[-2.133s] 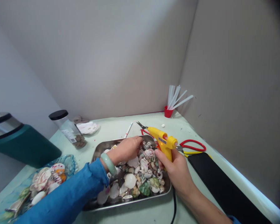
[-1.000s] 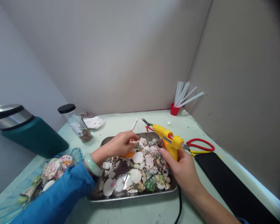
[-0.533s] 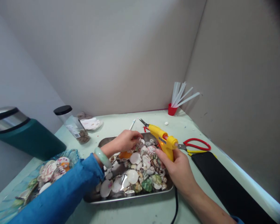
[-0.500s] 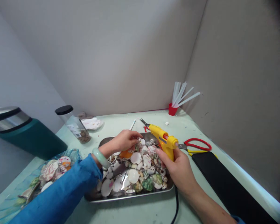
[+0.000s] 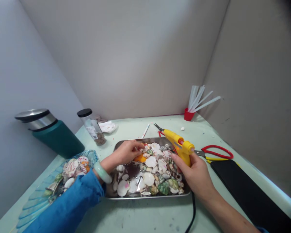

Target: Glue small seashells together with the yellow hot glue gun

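Observation:
My right hand (image 5: 199, 173) is wrapped round the handle of a yellow glue gun (image 5: 179, 144), which has a small orange light and points away to the left. A black cord (image 5: 193, 210) hangs below that hand. Wearing a pale green bangle (image 5: 102, 172), my left hand (image 5: 127, 152) reaches over the back left of a metal tray (image 5: 145, 196) full of seashells (image 5: 149, 178). Its fingers are bent and apart, close to an orange shell (image 5: 140, 158); whether the fingertips touch a shell cannot be made out.
A blue shell-shaped dish (image 5: 32, 202) with more shells lies left, beside a teal bottle (image 5: 58, 137) and a black-lidded jar (image 5: 91, 127). Behind the tray is a white pen (image 5: 145, 131). Right are red-handled scissors (image 5: 217, 151), a black slab (image 5: 244, 187) and glue sticks (image 5: 196, 98) in a red cup (image 5: 189, 114).
The whole view has shifted, so things appear further right. My left hand has lowered slightly toward the shells, its fingers more bent. My right hand still grips the glue gun.

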### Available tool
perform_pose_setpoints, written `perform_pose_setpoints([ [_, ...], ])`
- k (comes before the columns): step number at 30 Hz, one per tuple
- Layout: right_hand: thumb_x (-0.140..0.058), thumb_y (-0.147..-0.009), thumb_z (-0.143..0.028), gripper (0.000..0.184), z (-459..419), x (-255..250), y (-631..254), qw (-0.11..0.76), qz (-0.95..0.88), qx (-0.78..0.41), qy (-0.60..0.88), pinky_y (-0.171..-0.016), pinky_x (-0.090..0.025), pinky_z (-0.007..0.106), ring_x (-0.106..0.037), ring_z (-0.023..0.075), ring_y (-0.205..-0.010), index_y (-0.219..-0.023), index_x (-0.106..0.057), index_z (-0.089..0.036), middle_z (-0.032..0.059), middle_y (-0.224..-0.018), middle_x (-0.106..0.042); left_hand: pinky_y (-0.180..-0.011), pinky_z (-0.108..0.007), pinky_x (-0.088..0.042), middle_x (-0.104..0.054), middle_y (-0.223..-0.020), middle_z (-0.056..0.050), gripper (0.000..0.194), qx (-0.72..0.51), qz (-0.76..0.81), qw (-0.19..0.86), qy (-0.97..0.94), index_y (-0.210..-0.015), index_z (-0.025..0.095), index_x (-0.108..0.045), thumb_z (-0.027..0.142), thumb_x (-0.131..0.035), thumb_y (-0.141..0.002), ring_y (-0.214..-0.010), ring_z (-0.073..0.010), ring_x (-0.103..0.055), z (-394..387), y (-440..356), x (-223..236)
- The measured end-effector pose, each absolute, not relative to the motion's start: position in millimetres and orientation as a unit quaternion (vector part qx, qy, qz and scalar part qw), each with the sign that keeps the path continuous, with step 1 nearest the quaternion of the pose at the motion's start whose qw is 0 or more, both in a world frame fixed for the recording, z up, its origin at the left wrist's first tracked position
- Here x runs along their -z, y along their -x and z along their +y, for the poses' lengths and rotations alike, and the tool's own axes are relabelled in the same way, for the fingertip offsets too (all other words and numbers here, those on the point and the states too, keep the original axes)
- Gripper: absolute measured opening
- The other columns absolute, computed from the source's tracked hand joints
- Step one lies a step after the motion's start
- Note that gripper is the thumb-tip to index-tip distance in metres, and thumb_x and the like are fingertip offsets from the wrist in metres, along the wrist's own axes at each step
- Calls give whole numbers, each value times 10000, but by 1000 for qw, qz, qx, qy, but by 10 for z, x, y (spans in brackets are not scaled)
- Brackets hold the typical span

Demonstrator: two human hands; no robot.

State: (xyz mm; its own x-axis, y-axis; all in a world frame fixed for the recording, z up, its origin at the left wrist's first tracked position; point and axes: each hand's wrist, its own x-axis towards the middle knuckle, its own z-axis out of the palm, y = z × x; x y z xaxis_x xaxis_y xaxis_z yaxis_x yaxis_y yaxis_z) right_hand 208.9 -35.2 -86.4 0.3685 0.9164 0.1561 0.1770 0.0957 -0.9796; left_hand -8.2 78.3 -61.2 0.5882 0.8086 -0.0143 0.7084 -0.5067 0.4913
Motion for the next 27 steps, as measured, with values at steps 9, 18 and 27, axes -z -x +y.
perform_pose_setpoints([
  [9,-662,-749,-432,336,-361,860,-2085,572,-465,-308,601,-606,-489,284,-632,230,-738,-920,-638,-143,54,-820,-707,-602,-235,-414,-660,-817,-15,168,-105,407,172,-891,-910,183,-645,276,-618,-773,-670,-150,-577,734,-1,609],
  [18,-661,-750,-428,338,-373,856,-2084,571,-465,-307,602,-586,-494,275,-638,222,-716,-932,-653,-143,51,-804,-715,-659,-240,-437,-674,-835,-31,178,-79,399,146,-902,-917,189,-682,162,-587,-769,-713,-159,-611,698,50,581],
  [27,-670,-752,-416,362,-362,895,-2090,572,-471,-301,600,-604,-509,291,-647,237,-737,-982,-659,-136,65,-828,-725,-621,-244,-425,-672,-815,-39,160,-90,423,112,-895,-899,180,-650,174,-513,-815,-672,-159,-598,603,35,563],
])
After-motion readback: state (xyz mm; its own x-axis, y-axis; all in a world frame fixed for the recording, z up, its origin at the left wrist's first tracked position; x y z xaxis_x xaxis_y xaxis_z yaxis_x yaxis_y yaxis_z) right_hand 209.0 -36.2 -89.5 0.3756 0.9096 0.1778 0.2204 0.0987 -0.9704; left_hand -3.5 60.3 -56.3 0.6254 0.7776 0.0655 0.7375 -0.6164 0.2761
